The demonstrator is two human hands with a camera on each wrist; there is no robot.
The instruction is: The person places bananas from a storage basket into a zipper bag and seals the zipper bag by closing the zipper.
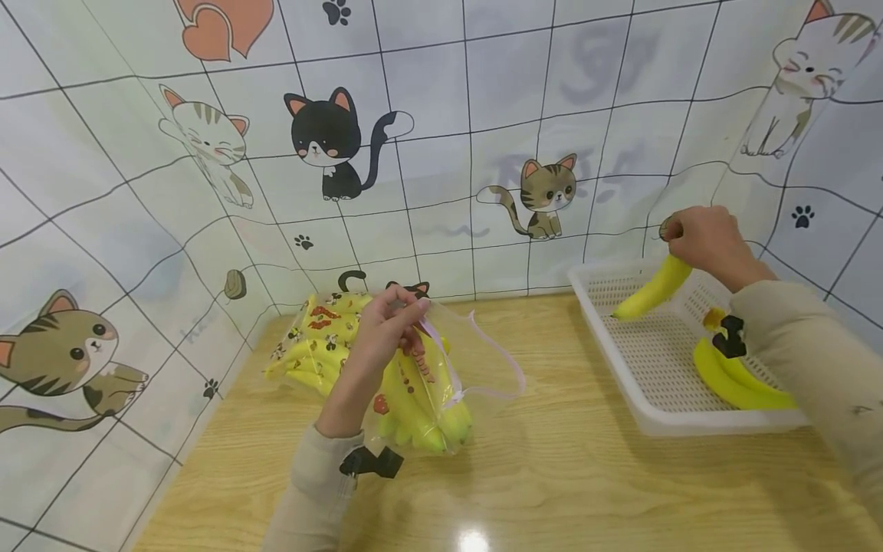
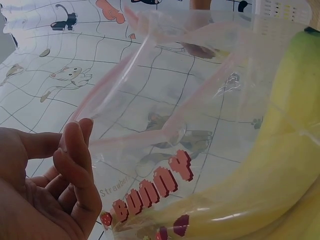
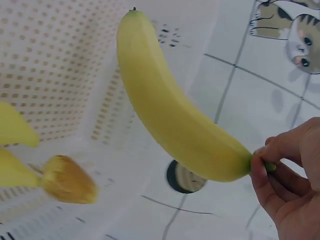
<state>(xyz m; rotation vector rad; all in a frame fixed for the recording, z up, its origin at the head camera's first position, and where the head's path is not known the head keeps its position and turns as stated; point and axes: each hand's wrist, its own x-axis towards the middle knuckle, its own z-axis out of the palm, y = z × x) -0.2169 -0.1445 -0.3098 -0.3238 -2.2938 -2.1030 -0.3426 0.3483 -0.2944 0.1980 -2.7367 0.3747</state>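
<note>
My right hand (image 1: pixel 713 241) pinches a yellow banana (image 1: pixel 655 290) by its stem, above the far left part of a white perforated basket (image 1: pixel 724 423). In the right wrist view the whole banana (image 3: pixel 175 115) shows, its far tip pointing away from the fingers. My left hand (image 1: pixel 378 333) pinches the edge of a clear printed plastic bag (image 1: pixel 497 364) with a pink seal strip. Its mouth gapes in the left wrist view, where red "BUNNY" lettering (image 2: pixel 152 187) shows. Several bananas (image 1: pixel 414 418) lie inside the bag.
More bananas (image 1: pixel 741 383) lie in the basket's near right part, with a brownish-yellow stub (image 3: pixel 67 180) by them. Bag and basket stand on a wood-grain table (image 1: pixel 545 475). A cat-printed, grid-lined sheet (image 1: pixel 441 184) rises behind and at both sides.
</note>
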